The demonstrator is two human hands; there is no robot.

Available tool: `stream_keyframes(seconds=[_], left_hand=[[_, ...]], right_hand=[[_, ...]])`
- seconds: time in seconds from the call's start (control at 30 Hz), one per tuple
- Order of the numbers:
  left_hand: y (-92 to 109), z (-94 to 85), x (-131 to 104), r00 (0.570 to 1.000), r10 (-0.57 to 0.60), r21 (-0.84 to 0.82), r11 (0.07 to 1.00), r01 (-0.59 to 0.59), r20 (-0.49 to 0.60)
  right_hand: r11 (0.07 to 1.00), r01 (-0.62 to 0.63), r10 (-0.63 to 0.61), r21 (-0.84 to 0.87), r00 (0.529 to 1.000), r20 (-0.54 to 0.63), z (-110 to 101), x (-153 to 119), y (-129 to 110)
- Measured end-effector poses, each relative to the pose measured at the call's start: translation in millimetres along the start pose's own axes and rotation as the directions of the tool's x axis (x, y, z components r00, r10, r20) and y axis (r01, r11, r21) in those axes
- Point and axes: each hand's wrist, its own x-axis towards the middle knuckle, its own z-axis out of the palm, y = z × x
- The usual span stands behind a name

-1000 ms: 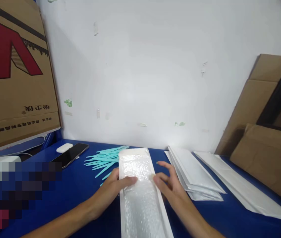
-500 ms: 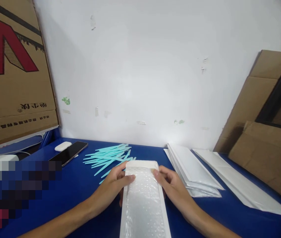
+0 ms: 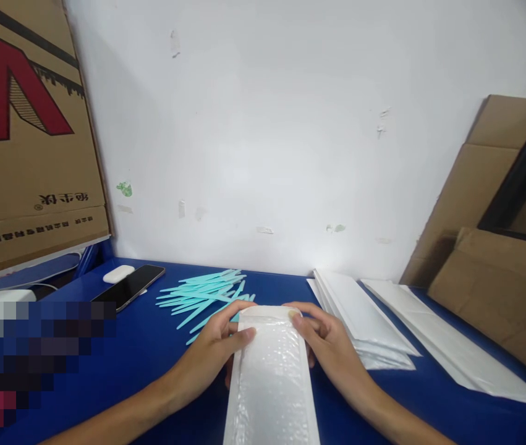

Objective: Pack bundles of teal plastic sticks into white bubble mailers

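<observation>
My left hand (image 3: 219, 340) and right hand (image 3: 332, 340) are both clamped on the bubble mailer (image 3: 272, 383), a thumb over each side near its top end, the grip closed at both edges. It sits front and centre over the blue bench (image 3: 142, 358). Beyond my left lie turquoise sticks (image 3: 202, 293) and a phone (image 3: 135, 285); right, white mailers (image 3: 364, 309). The carton (image 3: 35, 173) carries upside-down Chinese characters and an ® mark.
</observation>
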Motion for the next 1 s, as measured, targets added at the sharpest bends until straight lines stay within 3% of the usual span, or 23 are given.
stream_keyframes(seconds=[0.17, 0.37, 0.5, 0.67, 0.87, 1.0], left_hand=[[6, -1.5, -1, 0.998, 0.013, -0.023, 1.0, -0.015, -0.063], [9, -3.2, -5, 0.995, -0.07, -0.154, 0.986, 0.057, -0.074], [7, -4.1, -4, 0.996, -0.042, -0.108, 0.994, 0.033, -0.083], [2, -2.2, -3, 0.993, -0.051, -0.09, 0.995, 0.041, -0.108], [5, 3.5, -9, 0.996, -0.07, -0.12, 0.99, 0.076, 0.052], [1, 2.8, -10, 0.998, -0.005, -0.154, 0.988, 0.015, 0.065]], right_hand=[[0.997, 0.047, -0.05, 0.063, 0.997, 0.05, -5, -2, -2], [0.985, 0.072, -0.089, 0.155, 0.991, 0.102, -8, -7, 2], [0.975, 0.211, -0.205, -0.062, 0.974, 0.095, -9, -10, -1], [0.8, 0.502, -0.442, -0.328, 0.863, 0.243, -12, -15, -12], [0.878, 0.446, -0.405, -0.175, 0.886, 0.227, -9, -22, -27], [0.884, 0.467, -0.456, -0.008, 0.868, 0.198, -17, -9, -47]])
